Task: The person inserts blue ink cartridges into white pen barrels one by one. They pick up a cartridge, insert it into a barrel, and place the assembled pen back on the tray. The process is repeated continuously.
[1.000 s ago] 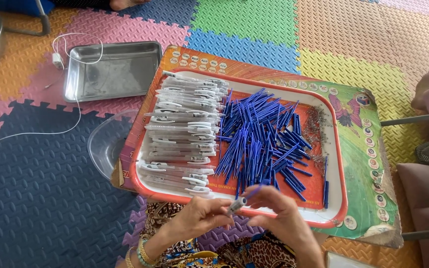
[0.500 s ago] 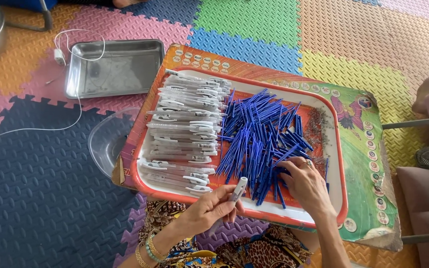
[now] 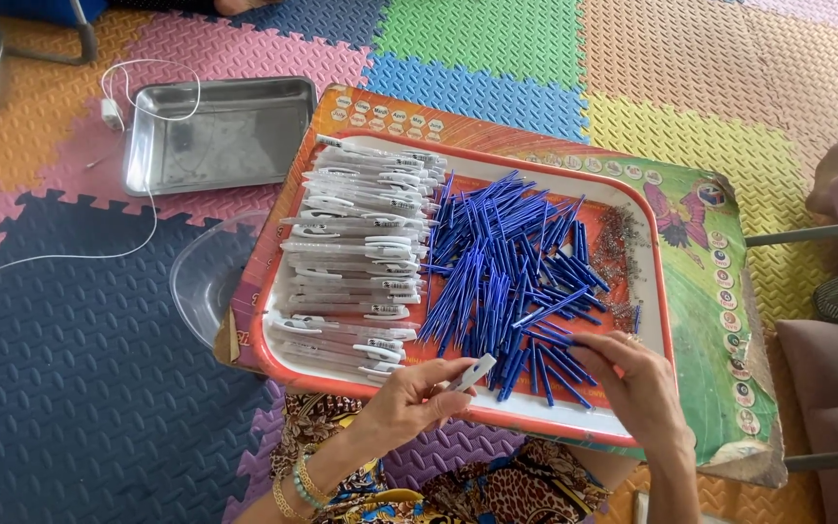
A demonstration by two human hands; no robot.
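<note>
white pen barrel (image 3: 475, 374) | left hand (image 3: 409, 403) holds | right hand (image 3: 632, 383) now on blue refills (image 3: 506, 262)

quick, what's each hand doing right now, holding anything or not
Left hand: closed on a white plastic pen barrel.
Right hand: fingertips pinching a blue plastic pen refill in the pile on the red-rimmed tray.

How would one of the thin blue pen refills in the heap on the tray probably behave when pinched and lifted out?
The blue refills look thin and narrow, so one is probably very light and may flex a little. They lie crisscrossed in the tray, so lifting one near the right hand could drag its neighbours. Being round, a loose one would likely roll.
</note>
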